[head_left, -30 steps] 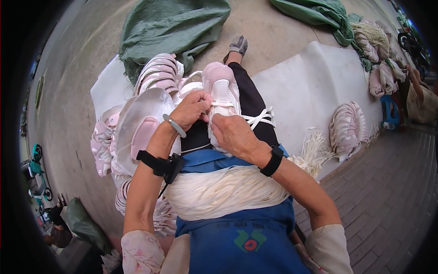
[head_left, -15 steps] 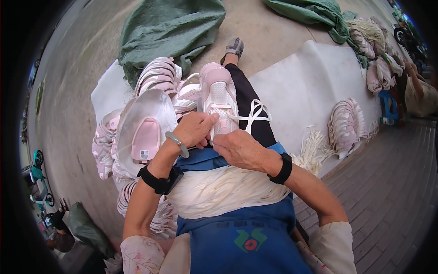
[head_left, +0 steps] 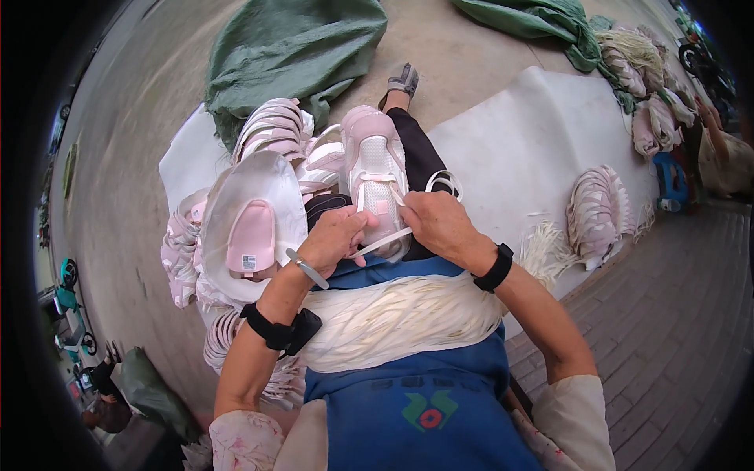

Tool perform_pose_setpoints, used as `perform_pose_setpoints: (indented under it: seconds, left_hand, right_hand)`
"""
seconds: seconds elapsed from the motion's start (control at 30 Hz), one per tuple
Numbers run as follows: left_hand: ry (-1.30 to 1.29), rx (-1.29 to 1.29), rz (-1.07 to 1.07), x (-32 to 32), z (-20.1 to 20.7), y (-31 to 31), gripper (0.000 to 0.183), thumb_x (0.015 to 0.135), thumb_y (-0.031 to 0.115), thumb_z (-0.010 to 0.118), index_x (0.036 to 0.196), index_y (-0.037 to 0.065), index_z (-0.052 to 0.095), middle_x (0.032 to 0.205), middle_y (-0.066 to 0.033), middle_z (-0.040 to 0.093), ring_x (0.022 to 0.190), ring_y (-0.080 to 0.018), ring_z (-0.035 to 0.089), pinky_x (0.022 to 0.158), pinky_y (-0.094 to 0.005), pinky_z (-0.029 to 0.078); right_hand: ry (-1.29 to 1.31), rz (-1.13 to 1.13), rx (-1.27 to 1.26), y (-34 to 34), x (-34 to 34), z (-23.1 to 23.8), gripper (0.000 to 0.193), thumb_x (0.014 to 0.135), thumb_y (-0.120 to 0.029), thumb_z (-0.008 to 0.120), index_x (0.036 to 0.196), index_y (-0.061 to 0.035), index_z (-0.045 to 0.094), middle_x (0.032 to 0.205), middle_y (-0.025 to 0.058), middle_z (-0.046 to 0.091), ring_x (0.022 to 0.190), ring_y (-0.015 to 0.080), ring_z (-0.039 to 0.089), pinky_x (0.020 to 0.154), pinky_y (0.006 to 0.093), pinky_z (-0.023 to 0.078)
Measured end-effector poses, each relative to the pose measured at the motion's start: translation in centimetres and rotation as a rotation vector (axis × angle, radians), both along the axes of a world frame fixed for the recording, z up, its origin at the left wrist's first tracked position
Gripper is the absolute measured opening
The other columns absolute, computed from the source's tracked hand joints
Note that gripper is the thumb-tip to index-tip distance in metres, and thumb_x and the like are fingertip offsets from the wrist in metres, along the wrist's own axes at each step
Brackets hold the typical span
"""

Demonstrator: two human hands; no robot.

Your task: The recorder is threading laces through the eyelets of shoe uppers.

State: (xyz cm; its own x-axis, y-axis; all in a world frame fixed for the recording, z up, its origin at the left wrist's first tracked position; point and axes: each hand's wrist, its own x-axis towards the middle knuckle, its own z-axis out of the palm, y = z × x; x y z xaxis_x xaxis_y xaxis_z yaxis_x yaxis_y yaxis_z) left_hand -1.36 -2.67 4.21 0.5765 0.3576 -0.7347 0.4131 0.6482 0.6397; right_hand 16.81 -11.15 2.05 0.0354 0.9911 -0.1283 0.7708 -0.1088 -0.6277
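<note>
A pink and white shoe upper (head_left: 375,161) lies across my lap, toe pointing away from me. My left hand (head_left: 339,237) is closed at its lower left side, pinching a white shoelace (head_left: 382,242). My right hand (head_left: 442,225) grips the lace at the upper's right edge, fingers curled together. One stretch of lace runs slantwise between the two hands, and a loop stands out beyond the right one. Over my blue apron (head_left: 408,408) lies a thick bundle of cream laces (head_left: 393,323).
Left of the shoe upper are stacked pink and white uppers (head_left: 271,129) and a white rounded piece (head_left: 275,177) with a pink insole-shaped patch. Another stack (head_left: 597,212) rests on the white sheet (head_left: 526,141) at right. Green sacks (head_left: 294,55) lie ahead; a person (head_left: 722,161) sits far right.
My hands have moved apart, the right one up and to the right. A stretch of lace now shows between them, and the loop at right has drawn in smaller.
</note>
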Motion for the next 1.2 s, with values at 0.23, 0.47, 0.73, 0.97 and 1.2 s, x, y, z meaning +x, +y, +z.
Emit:
perform_pose_setpoints:
  seconds: [0.23,0.47,0.73,0.97,1.2]
  left_hand:
    - [-0.013,0.073,-0.054,0.3,0.7,-1.4,0.030,0.092,0.031,0.048,0.083,0.004,0.058,0.073,-0.0026,0.058,0.064,-0.0082,0.054,0.057,-0.0234,0.047]
    - [-0.601,-0.255,0.508,-2.3,3.5,1.7,0.012,0.092,0.012,0.044,0.090,0.003,0.052,0.077,-0.0049,0.059,0.076,-0.0189,0.062,0.087,-0.0390,0.049]
    - [-0.721,-0.217,0.704,-2.9,4.1,2.8,0.012,0.093,0.011,0.043,0.096,0.001,0.049,0.066,-0.0009,0.049,0.066,-0.0133,0.054,0.082,-0.0337,0.047]
    - [-0.860,-0.472,0.589,-4.3,4.1,1.4,0.015,0.095,0.013,0.041,0.092,0.000,0.049,0.059,0.0017,0.037,0.051,-0.0089,0.035,0.057,-0.0235,0.037]
    - [-0.934,-0.336,0.645,-5.6,2.9,0.9,0.019,0.093,0.013,0.044,0.100,-0.001,0.055,0.097,-0.0109,0.063,0.100,-0.0240,0.060,0.098,-0.0479,0.041]
  right_hand:
    - [0.273,0.391,-0.093,-3.2,-6.4,4.5,0.019,0.084,-0.019,0.054,0.079,-0.0017,0.055,0.062,0.0166,0.053,0.059,0.0359,0.057,0.056,0.0428,0.046]
    - [0.344,-0.183,0.176,-4.8,-1.4,9.6,0.018,0.081,-0.014,0.060,0.089,0.0020,0.060,0.076,0.0157,0.058,0.067,0.0256,0.058,0.062,0.0336,0.046]
    - [1.403,-0.913,0.209,-11.8,8.3,9.0,0.021,0.091,-0.015,0.048,0.105,0.0005,0.050,0.059,-0.0038,0.040,0.037,0.0018,0.021,0.030,0.0168,0.017]
    - [2.007,-0.764,0.285,-14.2,8.0,9.1,0.032,0.093,-0.030,0.044,0.101,0.0005,0.050,0.059,-0.0018,0.041,0.036,0.0045,0.025,0.030,0.0184,0.020]
    - [2.116,-0.504,0.484,-15.2,5.1,14.4,0.050,0.090,-0.047,0.044,0.101,0.0017,0.050,0.054,-0.0041,0.030,0.037,0.0052,0.020,0.032,0.0202,0.016]
